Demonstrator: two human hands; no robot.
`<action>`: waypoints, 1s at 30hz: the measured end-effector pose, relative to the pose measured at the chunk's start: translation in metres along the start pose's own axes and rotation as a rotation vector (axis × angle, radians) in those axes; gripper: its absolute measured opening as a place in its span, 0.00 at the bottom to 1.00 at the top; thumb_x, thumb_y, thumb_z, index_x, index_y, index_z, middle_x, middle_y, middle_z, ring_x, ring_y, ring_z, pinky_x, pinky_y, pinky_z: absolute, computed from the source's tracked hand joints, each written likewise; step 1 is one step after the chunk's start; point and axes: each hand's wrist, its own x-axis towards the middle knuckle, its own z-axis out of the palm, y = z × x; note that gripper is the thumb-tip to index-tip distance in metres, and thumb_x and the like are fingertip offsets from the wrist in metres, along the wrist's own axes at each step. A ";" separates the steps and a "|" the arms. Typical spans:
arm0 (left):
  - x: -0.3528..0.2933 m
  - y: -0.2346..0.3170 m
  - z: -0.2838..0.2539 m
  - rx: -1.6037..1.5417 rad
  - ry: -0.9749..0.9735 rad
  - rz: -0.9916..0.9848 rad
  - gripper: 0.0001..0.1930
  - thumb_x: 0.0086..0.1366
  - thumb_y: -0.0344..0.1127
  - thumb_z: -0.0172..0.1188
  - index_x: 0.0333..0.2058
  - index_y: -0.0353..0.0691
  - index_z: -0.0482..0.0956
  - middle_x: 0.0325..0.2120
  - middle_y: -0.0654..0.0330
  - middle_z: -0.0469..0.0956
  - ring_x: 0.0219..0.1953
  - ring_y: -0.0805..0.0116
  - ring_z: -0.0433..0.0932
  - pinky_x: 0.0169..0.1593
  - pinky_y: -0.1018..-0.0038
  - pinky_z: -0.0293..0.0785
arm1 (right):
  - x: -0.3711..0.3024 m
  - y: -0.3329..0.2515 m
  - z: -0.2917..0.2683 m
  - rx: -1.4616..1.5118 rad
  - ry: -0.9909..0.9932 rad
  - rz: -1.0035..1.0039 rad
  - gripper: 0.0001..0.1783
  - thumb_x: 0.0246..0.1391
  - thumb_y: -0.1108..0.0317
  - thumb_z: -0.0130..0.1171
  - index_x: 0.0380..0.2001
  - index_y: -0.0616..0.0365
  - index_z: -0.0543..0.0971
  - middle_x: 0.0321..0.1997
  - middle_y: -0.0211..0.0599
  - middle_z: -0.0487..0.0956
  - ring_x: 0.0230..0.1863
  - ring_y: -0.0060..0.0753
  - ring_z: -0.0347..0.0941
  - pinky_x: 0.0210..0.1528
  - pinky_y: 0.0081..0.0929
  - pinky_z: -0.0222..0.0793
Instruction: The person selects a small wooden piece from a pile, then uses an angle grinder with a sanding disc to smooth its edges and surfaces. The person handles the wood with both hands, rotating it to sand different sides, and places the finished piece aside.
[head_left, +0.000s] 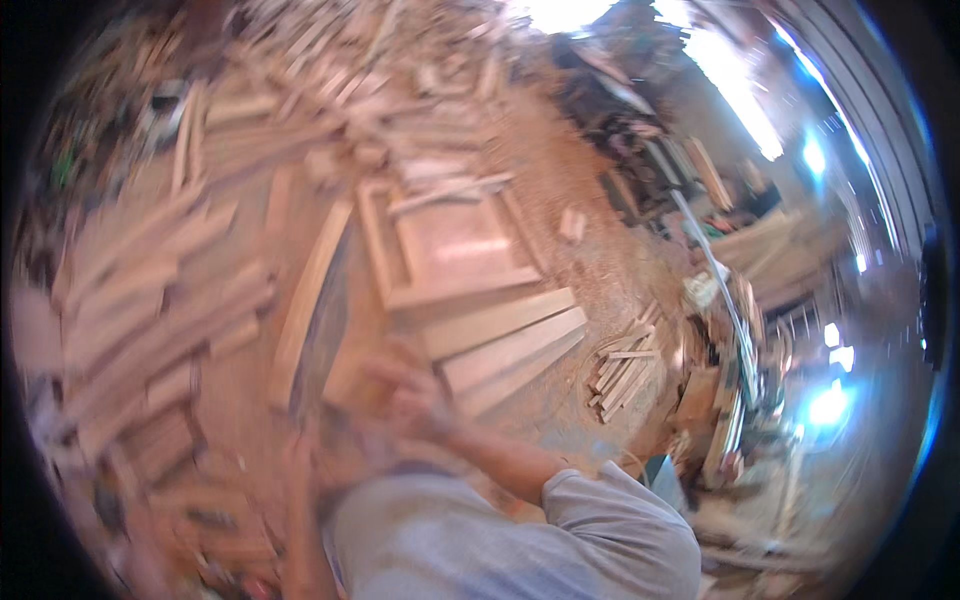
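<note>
Sawdusty workshop floor [555,140], with timber [150,315] heaped across the left of the frame.
Above centre lies a framed wooden panel [455,240]; just below it, pale boards [515,345]; left of those, at centre, a shorter wood piece [352,375], the right hand [412,400] at its right edge, though blur hides whether it grips. Left hand [308,450], lower left of centre, is too smeared to tell. Handling the piece well likely calls for a firm, even hold.
</note>
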 end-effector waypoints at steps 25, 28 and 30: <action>-0.010 0.050 -0.032 0.282 -0.405 -0.223 0.12 0.73 0.41 0.56 0.41 0.40 0.81 0.19 0.68 0.71 0.21 0.79 0.69 0.24 0.81 0.62 | -0.035 -0.060 0.024 -0.255 0.377 0.142 0.18 0.50 0.52 0.71 0.25 0.54 0.79 0.57 0.45 0.73 0.64 0.56 0.65 0.65 0.56 0.59; -0.039 0.065 -0.003 0.395 -0.493 -0.220 0.11 0.73 0.40 0.56 0.43 0.40 0.81 0.19 0.69 0.71 0.19 0.79 0.68 0.23 0.80 0.61 | -0.076 -0.096 0.028 -0.257 0.491 0.389 0.18 0.51 0.52 0.71 0.27 0.55 0.79 0.58 0.49 0.72 0.61 0.58 0.67 0.63 0.51 0.63; -0.064 0.059 0.032 0.507 -0.656 -0.128 0.11 0.73 0.40 0.56 0.45 0.41 0.82 0.20 0.69 0.71 0.19 0.79 0.67 0.22 0.80 0.61 | -0.132 -0.136 0.038 -0.241 0.622 0.750 0.21 0.56 0.51 0.66 0.32 0.60 0.78 0.55 0.55 0.73 0.58 0.56 0.70 0.58 0.44 0.67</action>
